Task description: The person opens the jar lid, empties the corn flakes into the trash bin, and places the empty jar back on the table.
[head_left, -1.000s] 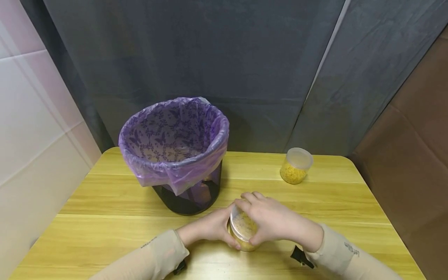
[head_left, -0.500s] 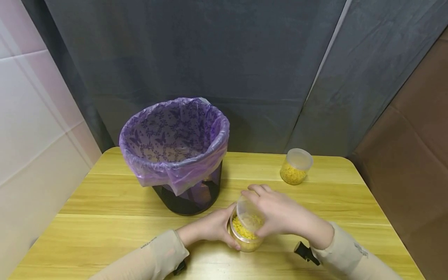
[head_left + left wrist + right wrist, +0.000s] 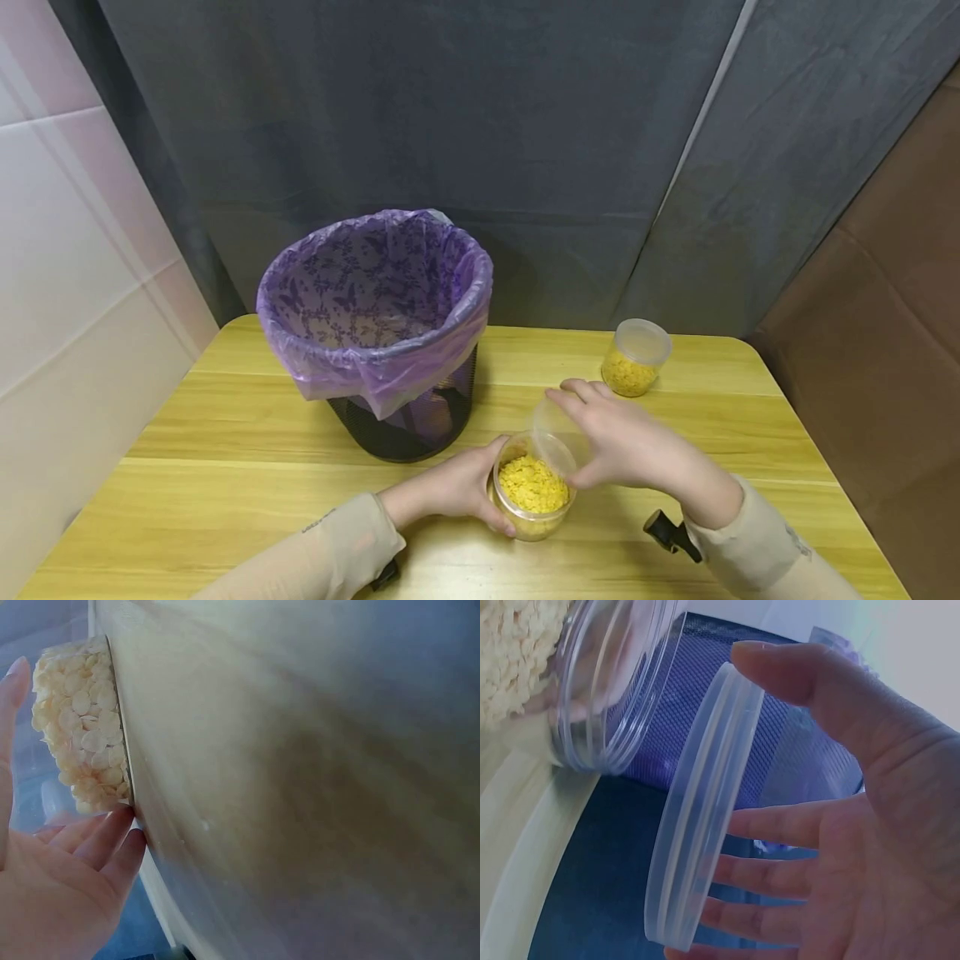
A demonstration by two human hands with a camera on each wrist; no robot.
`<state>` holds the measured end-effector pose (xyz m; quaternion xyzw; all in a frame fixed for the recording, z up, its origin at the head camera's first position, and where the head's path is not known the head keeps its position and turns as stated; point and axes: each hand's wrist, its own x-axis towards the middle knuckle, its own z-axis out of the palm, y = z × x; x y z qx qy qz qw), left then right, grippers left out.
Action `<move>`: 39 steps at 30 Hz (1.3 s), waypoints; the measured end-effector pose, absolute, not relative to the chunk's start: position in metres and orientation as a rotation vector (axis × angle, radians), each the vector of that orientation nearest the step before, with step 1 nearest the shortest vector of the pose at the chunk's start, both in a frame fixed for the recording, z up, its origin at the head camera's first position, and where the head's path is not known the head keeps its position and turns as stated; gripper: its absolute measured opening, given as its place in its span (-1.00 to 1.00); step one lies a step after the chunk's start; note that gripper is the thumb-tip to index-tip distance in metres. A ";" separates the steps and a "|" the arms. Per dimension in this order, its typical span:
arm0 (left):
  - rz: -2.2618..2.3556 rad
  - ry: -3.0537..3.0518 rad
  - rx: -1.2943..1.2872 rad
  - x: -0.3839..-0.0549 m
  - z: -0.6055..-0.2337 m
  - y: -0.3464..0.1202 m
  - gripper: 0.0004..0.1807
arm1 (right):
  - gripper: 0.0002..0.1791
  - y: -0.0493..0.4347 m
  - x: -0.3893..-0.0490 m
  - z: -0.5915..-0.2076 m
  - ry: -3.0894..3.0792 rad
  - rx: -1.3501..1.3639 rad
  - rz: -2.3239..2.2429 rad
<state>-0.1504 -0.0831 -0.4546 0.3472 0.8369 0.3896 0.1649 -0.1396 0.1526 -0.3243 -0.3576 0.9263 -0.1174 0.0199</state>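
Observation:
A clear round jar (image 3: 534,525) filled with small yellow flakes (image 3: 533,485) stands upright on the table, its mouth uncovered. My left hand (image 3: 461,487) holds it from the left, thumb at the near side and fingers around the far side. Flat, pale flakes (image 3: 90,727) show through the jar wall in the left wrist view. Just to the right and above the jar mouth, my right hand (image 3: 626,442) grips a translucent screw lid (image 3: 705,806) by its edge, tilted, between thumb and fingertips. The lid is apart from the threaded jar rim (image 3: 604,690) in the right wrist view.
A black mesh bin (image 3: 405,437) lined with a purple bag (image 3: 375,367) stands left of the jar. Toward the back right sits a second jar (image 3: 633,362) of yellow flakes, lid on. A grey curtain (image 3: 450,125) hangs behind the wooden table (image 3: 247,483).
My right hand has lifted the lid off the jar and moved it up and to the right, uncovering the yellow flakes. The left hand and jar have stayed in place.

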 end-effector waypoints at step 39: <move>1.053 2.429 0.944 -0.149 -0.452 -0.082 0.25 | 0.04 0.206 -0.151 -0.356 2.917 -0.649 -0.444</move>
